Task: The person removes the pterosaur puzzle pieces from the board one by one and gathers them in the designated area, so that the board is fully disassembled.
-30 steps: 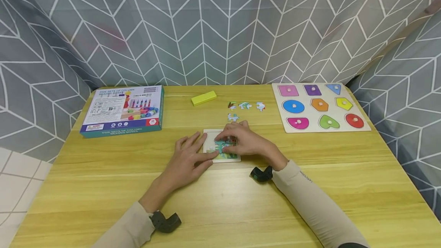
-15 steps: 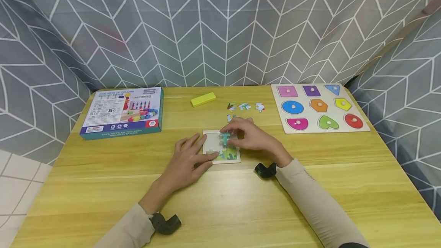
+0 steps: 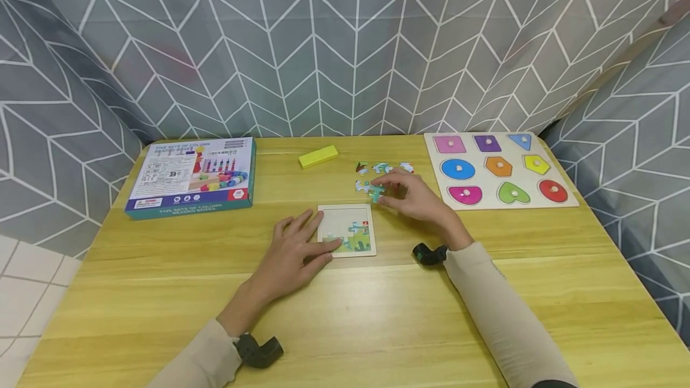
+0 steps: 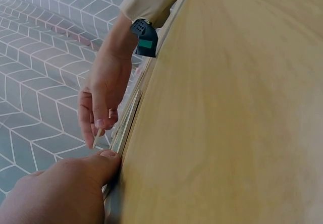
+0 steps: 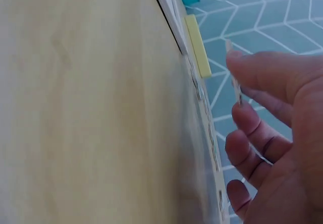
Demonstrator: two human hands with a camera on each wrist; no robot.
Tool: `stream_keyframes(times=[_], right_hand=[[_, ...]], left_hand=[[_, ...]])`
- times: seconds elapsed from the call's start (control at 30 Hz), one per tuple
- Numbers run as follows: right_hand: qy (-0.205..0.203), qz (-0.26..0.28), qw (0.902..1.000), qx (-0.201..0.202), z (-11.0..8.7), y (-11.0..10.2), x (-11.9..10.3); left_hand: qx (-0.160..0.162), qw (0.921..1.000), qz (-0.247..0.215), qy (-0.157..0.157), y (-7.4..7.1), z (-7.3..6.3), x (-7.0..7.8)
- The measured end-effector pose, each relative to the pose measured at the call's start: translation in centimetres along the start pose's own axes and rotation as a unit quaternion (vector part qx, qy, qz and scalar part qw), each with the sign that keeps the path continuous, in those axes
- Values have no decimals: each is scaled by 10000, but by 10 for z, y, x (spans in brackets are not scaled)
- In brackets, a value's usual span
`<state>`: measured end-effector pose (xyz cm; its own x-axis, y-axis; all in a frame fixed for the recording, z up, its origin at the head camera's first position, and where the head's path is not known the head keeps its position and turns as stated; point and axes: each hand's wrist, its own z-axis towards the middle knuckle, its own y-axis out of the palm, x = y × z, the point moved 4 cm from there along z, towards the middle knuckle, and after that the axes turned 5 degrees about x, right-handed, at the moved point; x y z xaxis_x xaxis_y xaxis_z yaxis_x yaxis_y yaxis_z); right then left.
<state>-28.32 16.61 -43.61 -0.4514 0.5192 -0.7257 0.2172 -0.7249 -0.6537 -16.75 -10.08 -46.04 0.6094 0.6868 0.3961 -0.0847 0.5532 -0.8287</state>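
My right hand (image 3: 417, 196) pinches a teal jigsaw piece (image 3: 376, 194) between thumb and fingers, beyond the top right corner of a small square puzzle tray (image 3: 333, 214). The piece (image 5: 235, 85) shows edge-on in the right wrist view, raised off the table. Several fitted jigsaw pieces (image 3: 357, 242) fill the tray's bottom and right side; its upper left is bare. My left hand (image 3: 295, 251) lies spread at the tray's left side, index fingertip on the lower pieces. Loose jigsaw pieces (image 3: 362, 187) lie beside the held one, some partly covered by my right hand.
A yellow block (image 3: 318, 156) lies at the back of the wooden table (image 3: 345, 328). To the left is a beaded-toy box (image 3: 191, 175), to the right a board of knobbed coloured shapes (image 3: 439, 181). A grey patterned curtain (image 3: 334, 47) hangs behind the table.
My right hand has lifted the teal jigsaw piece from the tray and carried it up and right, to the loose pieces. My left hand has stayed in place.
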Motion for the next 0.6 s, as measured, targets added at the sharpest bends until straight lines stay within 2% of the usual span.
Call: stream_keyframes(times=[0.27, 0.6], right_hand=[[357, -97, 9991, 185, -1, -6, 16], [273, -244, 9988, 334, -1, -6, 19]], left_hand=[[32, 10000, -35, 8, 1, 0, 0], [44, 10000, -16, 2, 1, 0, 0]])
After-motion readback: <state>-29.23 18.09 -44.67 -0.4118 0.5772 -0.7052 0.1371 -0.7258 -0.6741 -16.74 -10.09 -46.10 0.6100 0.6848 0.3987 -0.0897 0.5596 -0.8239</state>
